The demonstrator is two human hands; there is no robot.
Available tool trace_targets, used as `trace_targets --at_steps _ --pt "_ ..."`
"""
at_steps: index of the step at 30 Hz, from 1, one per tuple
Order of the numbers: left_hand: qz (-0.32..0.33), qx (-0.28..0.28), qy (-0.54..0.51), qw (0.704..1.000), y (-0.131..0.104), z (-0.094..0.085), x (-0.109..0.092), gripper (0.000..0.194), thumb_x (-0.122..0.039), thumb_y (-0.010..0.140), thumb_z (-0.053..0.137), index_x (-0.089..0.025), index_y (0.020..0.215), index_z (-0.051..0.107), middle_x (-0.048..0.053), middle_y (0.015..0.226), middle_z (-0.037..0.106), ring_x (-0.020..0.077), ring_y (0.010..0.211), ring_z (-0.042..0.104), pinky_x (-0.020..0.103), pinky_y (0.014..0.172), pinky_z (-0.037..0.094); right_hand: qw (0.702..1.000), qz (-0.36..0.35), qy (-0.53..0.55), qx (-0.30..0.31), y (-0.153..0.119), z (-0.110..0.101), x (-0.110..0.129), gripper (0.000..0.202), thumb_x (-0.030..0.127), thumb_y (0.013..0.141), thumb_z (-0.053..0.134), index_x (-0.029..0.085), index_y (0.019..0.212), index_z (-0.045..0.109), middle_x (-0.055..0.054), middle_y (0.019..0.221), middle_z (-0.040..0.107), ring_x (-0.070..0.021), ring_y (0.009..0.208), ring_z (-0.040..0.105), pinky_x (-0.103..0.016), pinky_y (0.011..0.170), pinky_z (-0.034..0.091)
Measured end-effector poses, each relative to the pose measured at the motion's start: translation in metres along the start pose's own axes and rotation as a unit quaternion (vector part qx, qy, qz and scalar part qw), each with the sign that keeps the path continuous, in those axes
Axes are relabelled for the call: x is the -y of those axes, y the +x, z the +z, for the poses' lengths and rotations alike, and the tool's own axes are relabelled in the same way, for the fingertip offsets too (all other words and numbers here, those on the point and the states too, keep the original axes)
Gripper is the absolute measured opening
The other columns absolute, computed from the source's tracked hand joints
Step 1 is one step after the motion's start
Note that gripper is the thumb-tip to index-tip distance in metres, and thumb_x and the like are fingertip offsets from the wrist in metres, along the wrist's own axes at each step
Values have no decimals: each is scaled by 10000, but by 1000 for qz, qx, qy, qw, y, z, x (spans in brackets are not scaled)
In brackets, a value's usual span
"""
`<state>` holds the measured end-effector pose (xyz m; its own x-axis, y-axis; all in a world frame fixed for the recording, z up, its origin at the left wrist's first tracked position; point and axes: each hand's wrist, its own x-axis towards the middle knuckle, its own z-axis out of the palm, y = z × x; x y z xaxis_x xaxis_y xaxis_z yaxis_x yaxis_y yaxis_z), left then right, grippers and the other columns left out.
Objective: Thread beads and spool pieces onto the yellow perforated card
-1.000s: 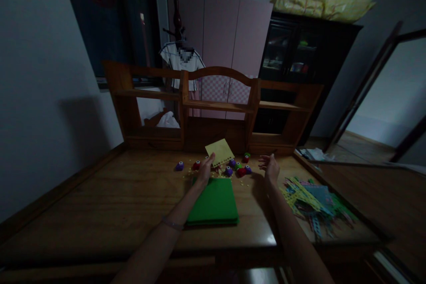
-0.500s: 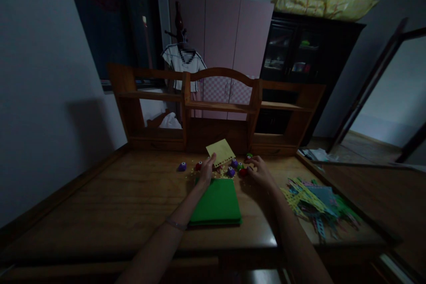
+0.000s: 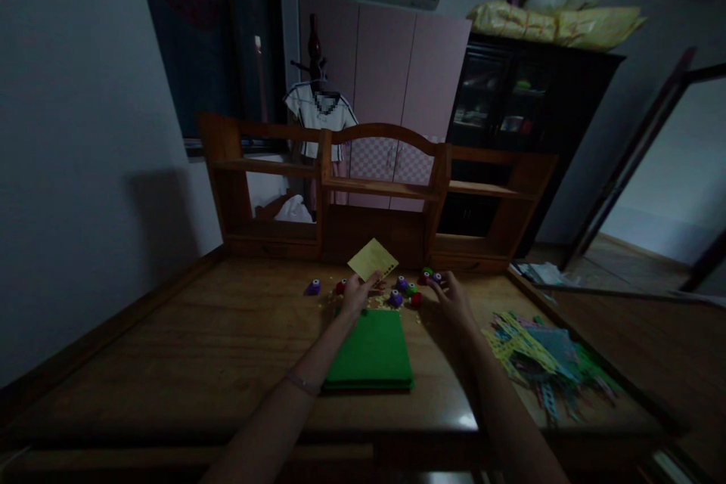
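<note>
My left hand (image 3: pixel 357 293) pinches the near edge of a yellow paper sheet (image 3: pixel 371 260), tilted above the table, with a row of small holes along one edge. A small purple craft punch (image 3: pixel 436 277) with a pale top is between the fingers of my right hand (image 3: pixel 451 295). Close by stands a green-and-red punch (image 3: pixel 426 274). Several more punches sit between my hands, among them a purple one (image 3: pixel 395 298) and a red one (image 3: pixel 416 299). Small yellow paper bits (image 3: pixel 379 303) are scattered under the sheet. A green stack of sheets (image 3: pixel 371 352) lies in front of me.
A purple punch (image 3: pixel 314 287) stands apart on the left, and a red one (image 3: pixel 341 286) is beside my left hand. Cut-out coloured paper strips (image 3: pixel 533 352) pile up at the right. A wooden shelf unit (image 3: pixel 380 185) borders the table's (image 3: pixel 227 340) back.
My right hand has moved slightly right and away from the red punch, with the purple punch at its fingers. The yellow sheet has turned a little in my left hand. The view has tilted slightly.
</note>
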<state>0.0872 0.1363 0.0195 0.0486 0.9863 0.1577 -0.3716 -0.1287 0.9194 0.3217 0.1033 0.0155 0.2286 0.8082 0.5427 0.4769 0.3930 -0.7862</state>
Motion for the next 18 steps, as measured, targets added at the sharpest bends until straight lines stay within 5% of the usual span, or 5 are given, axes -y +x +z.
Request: trace_targets --at_steps 5,10,18 --pt "6 11 -21 1000 -3 1 0 459 -388 606 754 -128 964 634 120 914 686 227 755 655 338 673 526 978 64 180 -79 10 3 7 373 442 665 684 196 924 580 2 705 600 -104 492 477 -228 443 341" --pt "36 -10 51 998 1 -3 5 410 -373 592 761 -117 899 667 122 900 691 248 839 643 358 773 500 962 97 255 -7 6 2 18 518 404 620 718 245 1098 597 -30 888 634 -126 616 559 -233 475 375" --pt "72 -44 83 993 0 1 3 367 -379 614 743 -126 871 676 116 928 689 236 852 640 325 767 495 940 149 298 73 4 18 17 489 477 665 673 254 1091 591 -40 982 634 -182 842 613 -285 692 491"
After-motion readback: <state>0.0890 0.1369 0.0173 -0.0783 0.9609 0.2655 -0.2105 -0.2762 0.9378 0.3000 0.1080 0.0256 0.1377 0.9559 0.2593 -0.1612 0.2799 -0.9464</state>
